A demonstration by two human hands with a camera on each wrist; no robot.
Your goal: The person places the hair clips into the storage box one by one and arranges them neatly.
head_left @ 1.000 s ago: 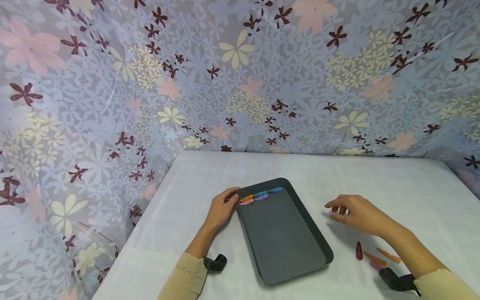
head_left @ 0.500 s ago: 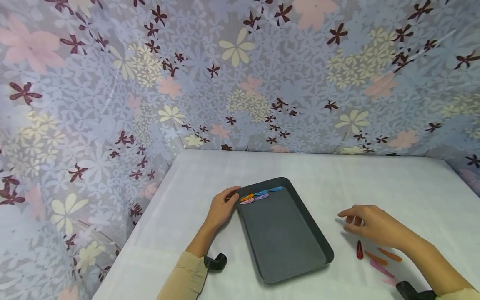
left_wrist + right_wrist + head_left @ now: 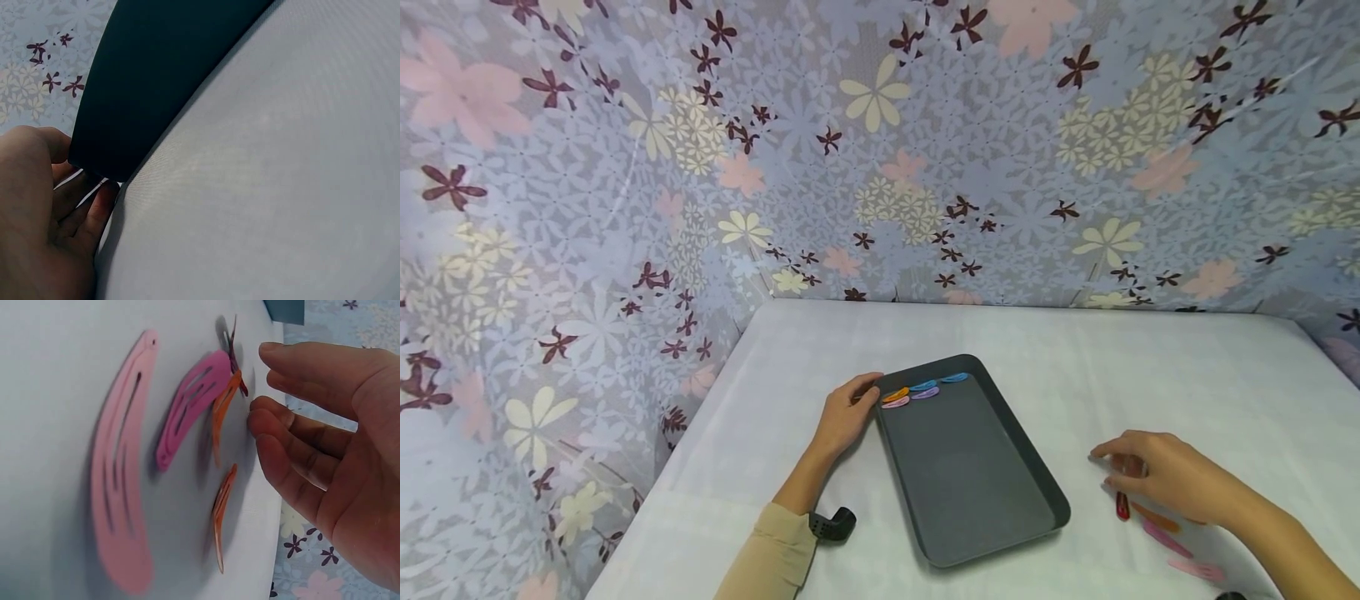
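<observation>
My left hand (image 3: 841, 418) grips the far left corner of a dark grey tray (image 3: 973, 475), its thumb over the rim. Snap hair clips lie at the tray's far end: an orange clip (image 3: 895, 395), a pale pink clip (image 3: 896, 402), a purple clip (image 3: 926, 392) and two blue ones. Right of the tray, my right hand (image 3: 1172, 475) hovers with loosely bent fingers and holds nothing. Just under its fingertips lies a red hair clip (image 3: 1122, 507). In the right wrist view, two orange clips (image 3: 222, 515), a magenta clip (image 3: 192, 405) and a pink clip (image 3: 120, 481) lie nearby.
A white cloth (image 3: 760, 375) covers the table. Floral fabric (image 3: 880, 167) hangs behind the table and along its left side. Each forearm bears a black wrist camera; the left camera (image 3: 832, 525) shows fully.
My right hand has moved away from the tray, toward me and to the right, and down over the red hair clip. The left hand and tray stay put.
</observation>
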